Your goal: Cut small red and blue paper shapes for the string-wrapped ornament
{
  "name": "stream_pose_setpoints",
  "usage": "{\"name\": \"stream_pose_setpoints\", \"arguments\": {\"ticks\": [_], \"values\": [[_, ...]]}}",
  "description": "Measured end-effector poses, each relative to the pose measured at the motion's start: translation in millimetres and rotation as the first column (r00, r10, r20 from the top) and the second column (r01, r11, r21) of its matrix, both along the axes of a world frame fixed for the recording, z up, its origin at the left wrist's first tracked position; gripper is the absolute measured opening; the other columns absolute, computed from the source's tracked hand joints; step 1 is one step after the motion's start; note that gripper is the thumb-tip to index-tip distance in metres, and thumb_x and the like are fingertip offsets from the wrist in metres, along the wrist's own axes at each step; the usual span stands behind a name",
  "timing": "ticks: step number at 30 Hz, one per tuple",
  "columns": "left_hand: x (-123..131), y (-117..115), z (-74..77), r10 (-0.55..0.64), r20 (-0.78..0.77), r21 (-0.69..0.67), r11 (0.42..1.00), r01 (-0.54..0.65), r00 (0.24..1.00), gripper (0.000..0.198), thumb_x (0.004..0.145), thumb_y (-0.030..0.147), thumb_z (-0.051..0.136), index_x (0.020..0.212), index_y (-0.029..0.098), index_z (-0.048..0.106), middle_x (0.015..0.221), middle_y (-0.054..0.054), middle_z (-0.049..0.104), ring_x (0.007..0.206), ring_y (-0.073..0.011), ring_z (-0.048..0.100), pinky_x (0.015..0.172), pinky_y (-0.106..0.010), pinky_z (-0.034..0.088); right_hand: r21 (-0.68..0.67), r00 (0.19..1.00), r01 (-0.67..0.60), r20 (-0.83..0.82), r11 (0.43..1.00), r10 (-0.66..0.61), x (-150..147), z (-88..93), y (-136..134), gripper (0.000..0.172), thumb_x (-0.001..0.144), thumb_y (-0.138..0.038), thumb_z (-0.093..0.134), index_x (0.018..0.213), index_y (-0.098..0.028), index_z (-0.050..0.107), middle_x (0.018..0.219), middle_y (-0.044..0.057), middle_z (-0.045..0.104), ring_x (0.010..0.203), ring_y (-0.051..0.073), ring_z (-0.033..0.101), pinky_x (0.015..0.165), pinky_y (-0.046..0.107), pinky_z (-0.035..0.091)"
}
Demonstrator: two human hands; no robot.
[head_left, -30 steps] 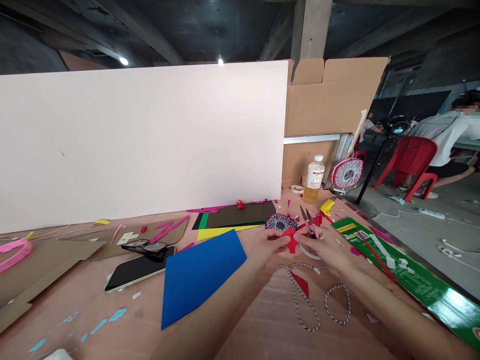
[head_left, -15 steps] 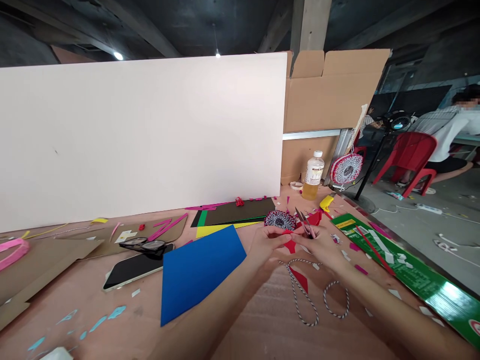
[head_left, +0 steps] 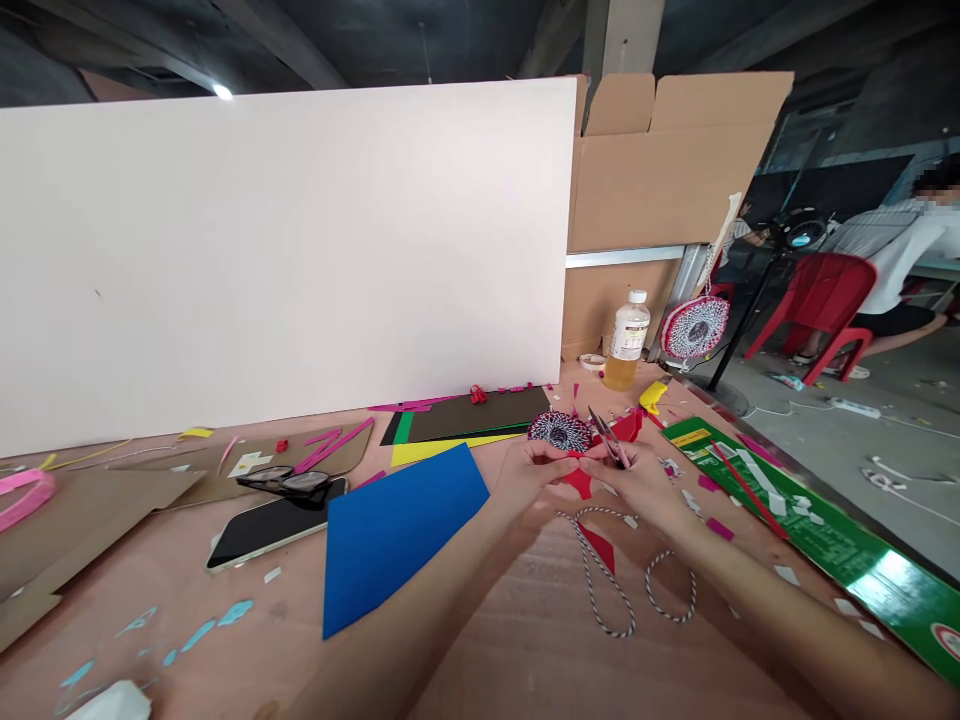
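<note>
My left hand [head_left: 525,478] pinches a small red paper piece [head_left: 580,482] over the table. Beside it, my right hand [head_left: 637,482] grips small thread snips [head_left: 606,437] whose blades point up and away, close to the red piece's top edge. Just beyond my hands lies a round black-and-white twine disc [head_left: 559,432]. Below my hands a red paper triangle [head_left: 601,545] lies on loops of black-and-white twine [head_left: 609,580].
A blue paper sheet [head_left: 397,530], a phone [head_left: 274,520] and glasses [head_left: 285,482] lie to the left. Black, green and yellow sheets [head_left: 465,428] sit by the white board [head_left: 285,250]. A green box [head_left: 817,535], bottle [head_left: 626,342] and cardboard box [head_left: 660,170] are right. A person sits far right.
The view has tilted slightly, so everything sits a little lower-left. My hands stay together on the red piece, with the snips shifted slightly closer to it.
</note>
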State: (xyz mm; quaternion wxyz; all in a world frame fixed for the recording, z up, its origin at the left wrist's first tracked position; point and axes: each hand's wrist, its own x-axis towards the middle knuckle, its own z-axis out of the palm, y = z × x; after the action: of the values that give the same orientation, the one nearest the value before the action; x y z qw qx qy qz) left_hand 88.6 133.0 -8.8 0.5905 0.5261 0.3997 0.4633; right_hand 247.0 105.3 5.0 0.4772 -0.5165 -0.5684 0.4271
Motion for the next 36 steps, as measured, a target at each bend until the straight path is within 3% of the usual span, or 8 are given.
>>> {"name": "stream_pose_setpoints", "arguments": {"ticks": [4, 8, 12, 17, 21, 26, 30, 36], "values": [[-4.2, 2.1, 4.9, 0.072, 0.041, 0.007, 0.997, -0.072, 0.997, 0.021, 0.060, 0.033, 0.075, 0.063, 0.015, 0.065, 0.065, -0.001, 0.064, 0.062, -0.0129, 0.057, 0.061, -0.025, 0.044, -0.005, 1.000, -0.004, -0.007, 1.000, 0.004, -3.0, -2.7, -1.9, 0.032, 0.067, -0.046, 0.065, 0.080, -0.017, 0.067, 0.070, 0.002, 0.063, 0.062, 0.016, 0.054, 0.054, 0.025, 0.041], [-8.1, 3.6, 12.5, 0.122, 0.084, -0.012, 0.993, -0.121, 0.989, 0.022, 0.064, 0.032, 0.073, 0.076, 0.016, 0.065, 0.075, -0.002, 0.065, 0.069, -0.0134, 0.059, 0.065, -0.026, 0.046, -0.006, 1.000, -0.025, 0.007, 1.000, 0.025, -5.5, -2.0, -4.1, 0.023, 0.064, -0.039, 0.067, 0.070, -0.017, 0.065, 0.068, 0.002, 0.063, 0.064, 0.017, 0.055, 0.059, 0.026, 0.042], [-11.1, 6.2, 14.6, 0.084, 0.085, -0.021, 0.996, -0.083, 0.993, 0.032, 0.059, 0.027, 0.077, 0.087, 0.016, 0.065, 0.083, -0.005, 0.067, 0.076, -0.0164, 0.062, 0.068, -0.028, 0.049, 0.006, 0.999, -0.027, 0.022, 1.000, 0.027, -4.6, -2.0, -3.1, 0.017, 0.064, -0.034, 0.066, 0.063, -0.017, 0.063, 0.062, 0.000, 0.060, 0.059, 0.015, 0.052, 0.056, 0.025, 0.038], [-14.6, 9.7, 11.9, 0.055, 0.058, -0.013, 0.998, -0.055, 0.997, 0.036, 0.059, 0.026, 0.077, 0.091, 0.016, 0.064, 0.075, -0.003, 0.066, 0.072, -0.0151, 0.062, 0.065, -0.026, 0.049, 0.033, 0.997, 0.083, 0.002, 0.996, -0.083, -1.2, -2.6, -1.1, 0.020, 0.063, -0.036, 0.066, 0.064, -0.017, 0.062, 0.059, -0.001, 0.057, 0.055, 0.014, 0.048, 0.052, 0.025, 0.035], [-9.9, 7.2, 11.7, -0.033, 0.002, 0.002, 0.999, 0.033, 0.999, 0.032, 0.054, 0.017, 0.079, 0.083, 0.015, 0.066, 0.075, -0.003, 0.066, 0.067, -0.0142, 0.061, 0.061, -0.025, 0.048, 0.054, 0.982, 0.185, -0.042, 0.981, -0.182, 1.7, -1.4, -1.0, 0.026, 0.067, -0.043, 0.064, 0.067, -0.017, 0.060, 0.059, 0.000, 0.055, 0.053, 0.014, 0.046, 0.050, 0.024, 0.034], [0.1, 0.0, 6.3, -0.129, -0.046, 0.013, 0.991, 0.130, 0.991, 0.030, 0.052, 0.016, 0.079, 0.080, 0.014, 0.067, 0.069, -0.002, 0.066, 0.060, -0.0146, 0.060, 0.057, -0.026, 0.048, 0.062, 0.982, 0.181, -0.075, 0.982, -0.176, 3.3, -2.1, 0.0, 0.028, 0.068, -0.045, 0.065, 0.066, -0.017, 0.060, 0.058, 0.000, 0.054, 0.051, 0.013, 0.046, 0.047, 0.024, 0.034], [1.4, -1.0, 3.6, -0.129, -0.068, 0.022, 0.991, 0.131, 0.989, 0.026, 0.058, 0.022, 0.076, 0.081, 0.014, 0.066, 0.069, -0.003, 0.066, 0.061, -0.0155, 0.060, 0.056, -0.026, 0.047, 0.067, 0.982, 0.176, -0.084, 0.982, -0.170, 5.1, -4.8, 2.7, 0.026, 0.068, -0.043, 0.065, 0.068, -0.018, 0.061, 0.062, 0.000, 0.056, 0.055, 0.013, 0.050, 0.051, 0.024, 0.037], [-4.9, 2.7, 11.7, -0.084, -0.080, 0.070, 0.994, 0.089, 0.993, 0.030, 0.057, 0.018, 0.076, 0.084, 0.015, 0.064, 0.078, -0.004, 0.068, 0.076, -0.0176, 0.063, 0.070, -0.029, 0.050, 0.070, 0.983, 0.176, -0.068, 0.982, -0.171, 7.6, -1.9, 3.6, 0.026, 0.064, -0.041, 0.069, 0.069, -0.017, 0.062, 0.064, 0.000, 0.058, 0.058, 0.014, 0.051, 0.054, 0.024, 0.039]]}}
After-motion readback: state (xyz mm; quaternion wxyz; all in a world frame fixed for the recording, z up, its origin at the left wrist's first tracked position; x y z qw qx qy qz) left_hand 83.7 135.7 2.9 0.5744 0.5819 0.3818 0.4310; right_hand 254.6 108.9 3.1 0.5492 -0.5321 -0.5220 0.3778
